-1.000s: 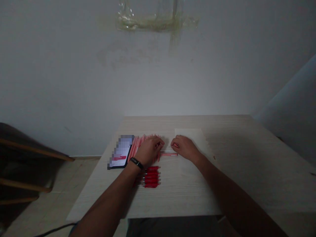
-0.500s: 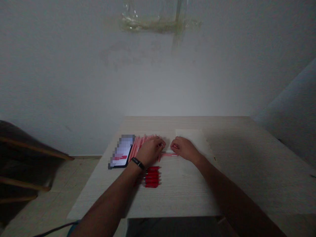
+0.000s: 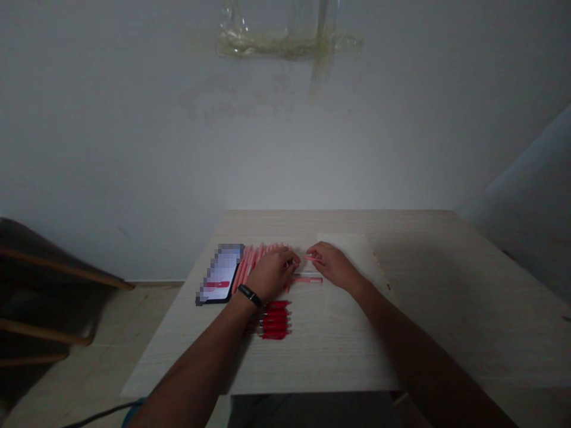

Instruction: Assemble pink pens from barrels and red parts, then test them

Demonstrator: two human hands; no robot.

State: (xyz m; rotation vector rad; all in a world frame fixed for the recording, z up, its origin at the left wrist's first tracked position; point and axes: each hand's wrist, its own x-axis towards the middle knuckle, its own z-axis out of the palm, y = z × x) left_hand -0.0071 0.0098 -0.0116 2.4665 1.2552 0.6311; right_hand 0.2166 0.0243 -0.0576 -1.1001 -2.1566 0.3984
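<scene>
Slim pink piece (image 3: 311, 258) sits in R hand (image 3: 335, 266), just above the worktop (image 3: 330, 362), tip pointing twd L hand (image 3: 269, 274). R hand's thumb & fingers are pinched shut on it, rest curled. L hand is half curled, fingertips close tog., over the R end of the pink pen row (image 3: 243, 268); can't tell if it has hold of anything. Gap btwn the 2 hands.

Just below that gap, a pink pen (image 3: 310, 279) lies crosswise on the worktop, w/ a thin pale strip (image 3: 306, 273) alongside, near R hand.

Nearer the body: stack of red pens (image 3: 275, 321), side by side, partly behind L forearm. L wrist has a dark band (image 3: 248, 295). Phone-like device (image 3: 226, 270), screen lit & pixelated, lies L of the pink row. Pale sheet (image 3: 341, 239) is under/behind R hand; small dark bit (image 3: 389, 287) by its R edge.

Beyond: grey wall (image 3: 401, 148) w/ clear plastic & yellowed tape (image 3: 276, 46) up top; wooden legs (image 3: 49, 333) far L over a tiled floor (image 3: 129, 333).
</scene>
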